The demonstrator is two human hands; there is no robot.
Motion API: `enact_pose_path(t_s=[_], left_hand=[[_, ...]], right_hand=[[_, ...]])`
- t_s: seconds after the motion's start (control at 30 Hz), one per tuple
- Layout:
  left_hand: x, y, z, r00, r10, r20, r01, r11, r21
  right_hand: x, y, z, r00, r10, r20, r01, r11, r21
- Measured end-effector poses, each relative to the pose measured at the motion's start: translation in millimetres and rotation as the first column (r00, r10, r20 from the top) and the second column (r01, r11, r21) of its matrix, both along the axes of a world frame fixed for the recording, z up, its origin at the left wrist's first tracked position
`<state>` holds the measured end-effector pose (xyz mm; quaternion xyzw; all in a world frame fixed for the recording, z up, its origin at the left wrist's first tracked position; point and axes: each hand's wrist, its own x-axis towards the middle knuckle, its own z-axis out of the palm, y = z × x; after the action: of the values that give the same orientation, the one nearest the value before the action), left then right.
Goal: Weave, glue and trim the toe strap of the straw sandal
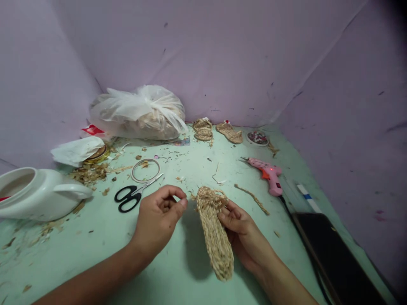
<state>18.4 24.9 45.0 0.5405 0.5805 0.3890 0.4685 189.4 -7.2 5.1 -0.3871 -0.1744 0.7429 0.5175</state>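
Note:
My right hand [243, 231] grips a small woven straw sandal [213, 231] by its right edge, holding it lengthwise just above the pale green table [95, 250]. My left hand [160, 216] hovers just left of the sandal's toe end, fingers curled with thumb and forefinger pinched together; what they pinch, if anything, is too small to make out. A loose braided straw cord [252, 198] lies on the table to the right of the sandal.
Black-handled scissors [135, 192] and a wire ring [145, 170] lie to the left. A pink glue gun [267, 173] rests at the right, a dark tablet [333, 254] beyond it. Finished sandals [203, 129], a small dish [257, 137], a plastic bag [140, 112] and a white jug [38, 192] stand around.

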Motion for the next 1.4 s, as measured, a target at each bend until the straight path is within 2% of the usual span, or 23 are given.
enact_pose_path(t_s=[0.13, 0.27, 0.43, 0.57, 0.73, 0.93, 1.1, 1.23, 1.4], left_hand=[[6, -6, -2.0, 0.995, -0.101, 0.02, 0.103, 0.987, -0.125], [9, -9, -5.9, 0.993, -0.095, 0.074, 0.107, 0.977, -0.186], [10, -8, -7.5, 0.989, -0.056, 0.14, 0.079, 0.983, -0.167], [10, -7, -8.4, 0.982, -0.087, 0.165, 0.11, 0.984, -0.137], [7, -7, -12.6, 0.977, -0.172, 0.124, 0.177, 0.984, -0.029], [7, -7, -11.8, 0.964, -0.195, 0.18, 0.21, 0.975, -0.066], [8, -8, -7.0, 0.952, -0.21, 0.221, 0.226, 0.973, -0.048], [10, -10, -7.0, 0.951, -0.186, 0.248, 0.207, 0.977, -0.061], [9, -6, -14.6, 0.981, -0.076, 0.181, 0.105, 0.982, -0.155]], right_hand=[[-3, -1, -2.0, 1.0, -0.001, 0.013, 0.001, 1.0, 0.002], [-5, -2, -3.0, 0.998, -0.029, 0.056, 0.027, 0.999, 0.035], [-7, -2, -1.6, 0.997, -0.03, 0.067, 0.028, 0.999, 0.036], [-8, -2, -1.3, 0.998, -0.025, 0.06, 0.023, 0.999, 0.025], [-8, -3, -3.2, 0.999, -0.025, 0.048, 0.024, 0.999, 0.034], [-8, -5, -4.3, 1.0, -0.013, 0.022, 0.013, 1.0, 0.021], [-8, -4, -3.1, 1.0, -0.001, 0.021, 0.0, 1.0, 0.028], [-9, -5, -1.2, 1.0, -0.009, 0.028, 0.008, 0.999, 0.038], [-9, -4, -1.2, 0.975, -0.125, 0.184, 0.11, 0.99, 0.091]])
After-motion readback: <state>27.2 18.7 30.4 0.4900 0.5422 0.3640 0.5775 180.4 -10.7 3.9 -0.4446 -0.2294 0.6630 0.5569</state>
